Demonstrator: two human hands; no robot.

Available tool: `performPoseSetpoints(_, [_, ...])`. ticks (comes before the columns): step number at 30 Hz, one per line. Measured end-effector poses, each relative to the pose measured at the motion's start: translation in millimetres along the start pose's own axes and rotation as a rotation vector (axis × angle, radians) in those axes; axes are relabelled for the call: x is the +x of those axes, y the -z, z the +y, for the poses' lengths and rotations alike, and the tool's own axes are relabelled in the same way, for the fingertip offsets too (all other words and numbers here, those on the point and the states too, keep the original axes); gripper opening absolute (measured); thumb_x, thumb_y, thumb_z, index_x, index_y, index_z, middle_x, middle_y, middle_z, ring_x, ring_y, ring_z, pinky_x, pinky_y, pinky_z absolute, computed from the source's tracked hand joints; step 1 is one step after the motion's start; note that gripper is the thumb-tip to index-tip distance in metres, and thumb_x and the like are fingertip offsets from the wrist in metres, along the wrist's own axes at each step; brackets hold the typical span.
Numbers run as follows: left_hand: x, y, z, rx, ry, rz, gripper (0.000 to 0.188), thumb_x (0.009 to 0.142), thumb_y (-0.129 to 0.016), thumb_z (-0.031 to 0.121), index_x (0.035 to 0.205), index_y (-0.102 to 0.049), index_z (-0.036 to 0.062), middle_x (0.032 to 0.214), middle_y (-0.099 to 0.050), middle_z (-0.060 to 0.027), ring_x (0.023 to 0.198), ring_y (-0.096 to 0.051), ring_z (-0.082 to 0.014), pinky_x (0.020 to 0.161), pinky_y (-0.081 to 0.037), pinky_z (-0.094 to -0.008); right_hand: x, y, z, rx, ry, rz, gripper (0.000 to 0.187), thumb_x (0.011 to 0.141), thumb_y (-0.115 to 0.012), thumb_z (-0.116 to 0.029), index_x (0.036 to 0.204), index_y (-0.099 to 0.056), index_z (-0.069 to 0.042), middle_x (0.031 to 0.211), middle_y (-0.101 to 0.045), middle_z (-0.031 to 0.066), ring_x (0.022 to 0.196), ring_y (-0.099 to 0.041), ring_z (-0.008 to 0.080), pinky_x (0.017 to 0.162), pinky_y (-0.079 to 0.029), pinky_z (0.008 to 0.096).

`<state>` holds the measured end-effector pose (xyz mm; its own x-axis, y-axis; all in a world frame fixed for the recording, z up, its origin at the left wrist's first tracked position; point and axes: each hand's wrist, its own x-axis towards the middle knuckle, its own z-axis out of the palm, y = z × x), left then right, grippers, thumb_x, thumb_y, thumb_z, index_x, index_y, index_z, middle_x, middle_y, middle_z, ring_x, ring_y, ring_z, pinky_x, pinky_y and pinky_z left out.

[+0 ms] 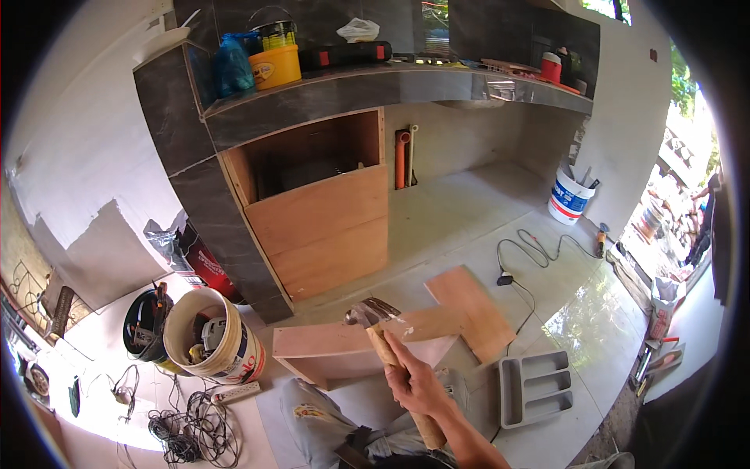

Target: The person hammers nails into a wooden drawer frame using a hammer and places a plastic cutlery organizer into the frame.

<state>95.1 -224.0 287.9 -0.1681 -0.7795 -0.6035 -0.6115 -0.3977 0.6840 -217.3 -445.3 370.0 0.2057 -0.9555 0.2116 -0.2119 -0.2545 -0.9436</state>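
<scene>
**Right hand (418,387) locked round hammer (381,338)!**

The left hand's state cannot be told. A tray (516,388) is set right of the knees (314,406); just ahead, the hammer's head is held over the box (320,358), contact unclear. Beyond, a board (480,316) is laid on the floor (551,270); farther, a cabinet (332,227) is seen beside dark tiles (203,191).

Bright daylight from right (glare on floor tiles (582,319))

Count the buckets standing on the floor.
3: a black bucket and a beige bucket side by side at left, a white bucket farther off at right. Others may be hidden.
</scene>
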Motion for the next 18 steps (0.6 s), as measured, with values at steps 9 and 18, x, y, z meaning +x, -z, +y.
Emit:
performPoseSetpoints(9, [-54.0, -2.7, -11.4, -0.020, -0.075, 0.012, 0.018, 0.085, -0.056, 0.015, 0.085, -0.069, 0.0023, 0.085, -0.068, -0.0169, 0.082, -0.067, -0.0322, 0.074, -0.052, -0.0418, -2.2, 5.8, -9.0, -0.016, -0.066, -0.073, 0.058, 0.094, -0.056, -0.010, 0.147, -0.035, -0.011, 0.087, -0.064, 0.0195, 0.068, -0.058, 0.0208, 0.071, -0.049, 0.0310])
performPoseSetpoints(18, [50.3, 22.3, 107.8, -0.761, -0.362, 0.388, 0.018, 0.092, -0.059, 0.006, 0.102, -0.062, -0.0090, 0.081, -0.068, -0.0150, 0.052, -0.049, -0.0070, 0.045, -0.038, -0.0235, -40.3, 12.3, 2.8, 0.077, 0.092, 0.100, 0.055, 0.092, -0.064, -0.011, 0.143, -0.043, -0.009, 0.074, -0.059, 0.0019, 0.056, -0.055, 0.0083, 0.052, -0.048, 0.0245])
